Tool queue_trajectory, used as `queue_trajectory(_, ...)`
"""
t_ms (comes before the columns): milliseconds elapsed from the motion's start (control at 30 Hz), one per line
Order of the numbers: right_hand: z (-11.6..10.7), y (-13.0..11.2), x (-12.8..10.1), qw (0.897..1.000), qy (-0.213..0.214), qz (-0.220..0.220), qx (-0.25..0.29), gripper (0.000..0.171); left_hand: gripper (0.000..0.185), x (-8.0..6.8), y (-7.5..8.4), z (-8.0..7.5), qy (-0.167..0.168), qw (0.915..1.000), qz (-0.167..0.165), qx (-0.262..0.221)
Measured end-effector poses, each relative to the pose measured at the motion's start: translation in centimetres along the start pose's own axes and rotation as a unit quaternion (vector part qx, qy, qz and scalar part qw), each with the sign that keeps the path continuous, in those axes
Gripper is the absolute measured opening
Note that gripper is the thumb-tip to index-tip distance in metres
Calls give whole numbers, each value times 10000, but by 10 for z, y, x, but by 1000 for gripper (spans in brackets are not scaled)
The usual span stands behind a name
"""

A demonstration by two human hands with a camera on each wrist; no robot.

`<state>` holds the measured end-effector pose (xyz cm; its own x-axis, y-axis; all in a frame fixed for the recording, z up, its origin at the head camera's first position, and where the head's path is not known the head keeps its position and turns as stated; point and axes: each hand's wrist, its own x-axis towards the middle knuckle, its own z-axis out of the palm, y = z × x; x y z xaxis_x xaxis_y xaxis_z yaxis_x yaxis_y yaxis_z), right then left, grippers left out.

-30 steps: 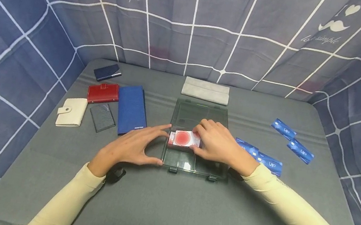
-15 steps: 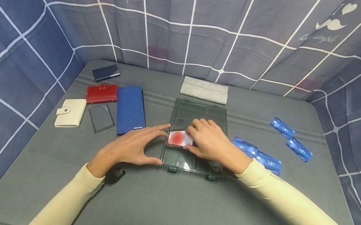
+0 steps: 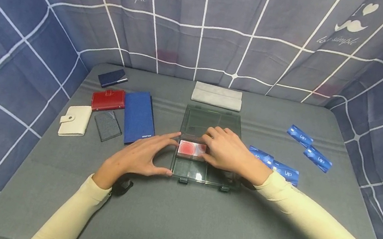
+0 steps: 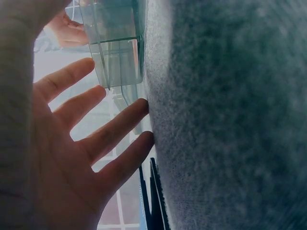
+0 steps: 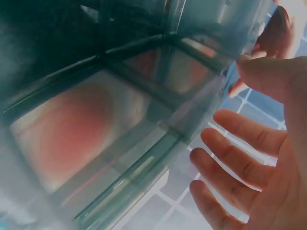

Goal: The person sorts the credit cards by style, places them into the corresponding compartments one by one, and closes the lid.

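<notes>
A dark green, see-through divided box [image 3: 210,119] lies on the grey table. In its middle-left compartment rests a white card with a red disc [image 3: 187,148]; in the right wrist view the card [image 5: 72,134] looks blurred inside the box walls. My right hand [image 3: 225,151] hovers over the box's right half, fingertips near the card's right end. Thumb and fingers are apart in the right wrist view, nothing between them. My left hand [image 3: 143,151] has its fingers spread, tips right at the box's left edge; the left wrist view shows the same hand [image 4: 72,158] beside the box wall.
To the left lie a blue booklet [image 3: 138,117], a red wallet [image 3: 108,99], a cream wallet [image 3: 75,120], a dark grey card sleeve [image 3: 108,125] and a navy case [image 3: 112,78]. A folded grey cloth [image 3: 217,96] sits behind the box. Blue VIP cards [image 3: 284,172] are at right.
My right hand has moved the card left and down into the compartment, then let go and drawn slightly back to the right. The left hand has stayed in place.
</notes>
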<state>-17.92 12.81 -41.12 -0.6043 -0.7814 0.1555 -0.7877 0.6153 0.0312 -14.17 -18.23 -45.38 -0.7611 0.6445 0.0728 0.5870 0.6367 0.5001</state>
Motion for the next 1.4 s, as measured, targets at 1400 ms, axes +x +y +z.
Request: queue_trajectory(1400, 12, 101, -157, 9691, -418, 2274, 862, 61, 85, 0, 0, 1, -55, 9999, -89, 101)
